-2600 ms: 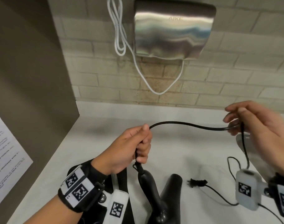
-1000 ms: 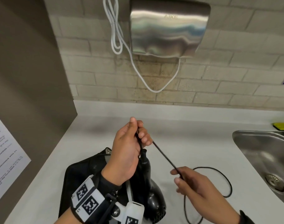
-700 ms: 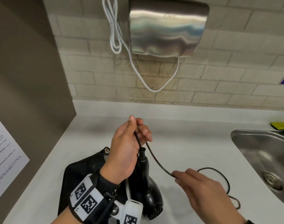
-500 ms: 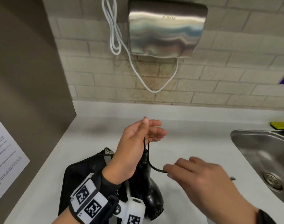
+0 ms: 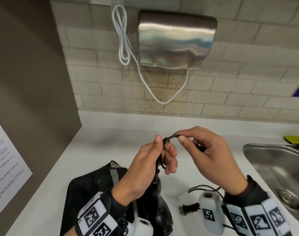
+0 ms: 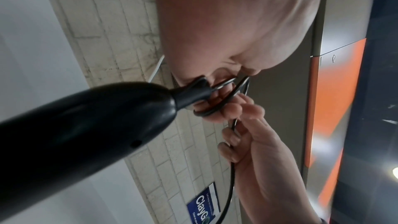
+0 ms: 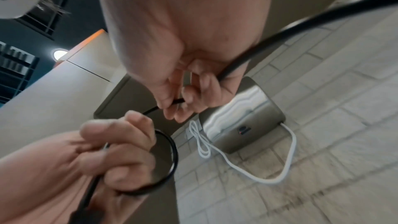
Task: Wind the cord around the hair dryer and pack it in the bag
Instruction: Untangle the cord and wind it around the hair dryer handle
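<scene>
Cord, black: now arching between both hands above the near counter, where half a second ago it was sagging low. Left hand is gripping gathered loops at the hair dryer handle; right hand is pinching the next turn. Winding is progressing; plug and slack are lying near right. Bag is waiting underneath, still unpacked.

Head view looks down; wrist views look up close, sharing the hands.
</scene>
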`<action>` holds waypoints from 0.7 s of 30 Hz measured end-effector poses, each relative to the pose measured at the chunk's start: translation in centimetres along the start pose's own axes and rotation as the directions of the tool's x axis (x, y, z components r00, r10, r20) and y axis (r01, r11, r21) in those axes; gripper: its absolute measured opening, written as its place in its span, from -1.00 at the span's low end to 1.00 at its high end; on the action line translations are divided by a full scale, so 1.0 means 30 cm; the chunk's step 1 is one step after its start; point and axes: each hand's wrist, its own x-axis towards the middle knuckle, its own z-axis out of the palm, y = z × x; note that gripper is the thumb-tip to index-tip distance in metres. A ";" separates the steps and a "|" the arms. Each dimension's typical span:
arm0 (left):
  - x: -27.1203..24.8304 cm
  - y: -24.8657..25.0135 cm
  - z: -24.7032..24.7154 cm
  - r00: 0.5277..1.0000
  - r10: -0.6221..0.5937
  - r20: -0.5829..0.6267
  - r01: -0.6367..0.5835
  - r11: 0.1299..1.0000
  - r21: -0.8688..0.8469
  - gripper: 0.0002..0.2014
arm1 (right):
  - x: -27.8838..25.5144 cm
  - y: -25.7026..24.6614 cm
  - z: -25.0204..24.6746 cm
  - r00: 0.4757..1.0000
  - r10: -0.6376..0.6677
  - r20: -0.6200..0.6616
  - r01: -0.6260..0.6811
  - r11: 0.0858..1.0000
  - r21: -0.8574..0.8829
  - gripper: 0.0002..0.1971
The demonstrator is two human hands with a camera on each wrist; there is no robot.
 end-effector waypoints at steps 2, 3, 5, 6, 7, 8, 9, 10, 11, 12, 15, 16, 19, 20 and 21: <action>-0.004 -0.002 -0.004 1.000 0.006 0.014 -0.006 1.000 0.013 -0.49 | -0.013 0.018 0.029 0.998 0.055 -0.004 -0.055 0.997 0.049 -0.82; -0.005 -0.005 -0.004 1.000 0.000 0.015 0.000 1.000 0.012 -0.50 | -0.018 0.025 0.041 0.996 0.089 -0.010 -0.088 0.993 0.085 -0.83; -0.004 -0.011 -0.004 1.000 -0.025 -0.006 0.025 1.000 -0.007 -0.50 | -0.027 0.032 0.063 0.988 0.157 0.009 -0.156 0.971 0.182 -0.85; -0.002 -0.012 -0.004 0.999 -0.036 -0.023 0.035 0.999 -0.023 -0.50 | -0.032 0.034 0.072 0.980 0.191 0.048 -0.197 0.946 0.256 -0.83; 0.000 -0.014 -0.004 0.998 -0.044 -0.036 0.043 0.998 -0.040 -0.50 | -0.037 0.034 0.079 0.969 0.228 0.099 -0.249 0.905 0.346 -0.80; 0.002 -0.017 -0.004 0.998 -0.050 -0.043 0.048 0.997 -0.055 -0.50 | -0.040 0.032 0.085 0.950 0.271 0.153 -0.311 0.848 0.429 -0.77; 0.005 -0.019 -0.004 0.997 -0.058 -0.045 0.055 0.996 -0.068 -0.51 | -0.045 0.030 0.090 0.929 0.309 0.203 -0.370 0.789 0.491 -0.76; 0.007 -0.021 -0.004 0.997 -0.066 -0.041 0.062 0.995 -0.083 -0.51 | -0.050 0.029 0.095 0.910 0.335 0.242 -0.414 0.738 0.533 -0.75; 0.009 -0.022 -0.005 0.997 -0.073 -0.032 0.069 0.992 -0.104 -0.50 | -0.054 0.032 0.101 0.898 0.347 0.270 -0.440 0.700 0.563 -0.75; 0.010 -0.025 -0.006 0.997 -0.078 -0.017 0.075 0.989 -0.130 -0.50 | -0.058 0.035 0.106 0.891 0.352 0.288 -0.454 0.667 0.590 -0.75; 0.005 -0.026 -0.008 0.996 -0.073 0.045 0.082 0.965 -0.249 -0.53 | -0.056 0.055 0.114 0.890 0.352 0.290 -0.453 0.605 0.655 -0.76; 0.000 -0.027 -0.008 0.997 -0.055 0.060 0.071 0.953 -0.293 -0.56 | -0.054 0.059 0.114 0.893 0.352 0.279 -0.444 0.595 0.670 -0.74; -0.013 -0.040 -0.004 0.999 0.005 0.043 0.009 0.945 -0.326 -0.65 | -0.055 0.066 0.130 0.901 0.349 0.258 -0.425 0.584 0.692 -0.72; -0.013 -0.047 0.001 0.999 0.015 0.032 -0.004 0.946 -0.325 -0.65 | -0.057 0.066 0.142 0.898 0.357 0.256 -0.428 0.580 0.693 -0.71; -0.012 -0.051 0.007 1.000 0.019 0.023 -0.011 0.944 -0.330 -0.65 | -0.060 0.064 0.153 0.893 0.371 0.253 -0.436 0.582 0.686 -0.70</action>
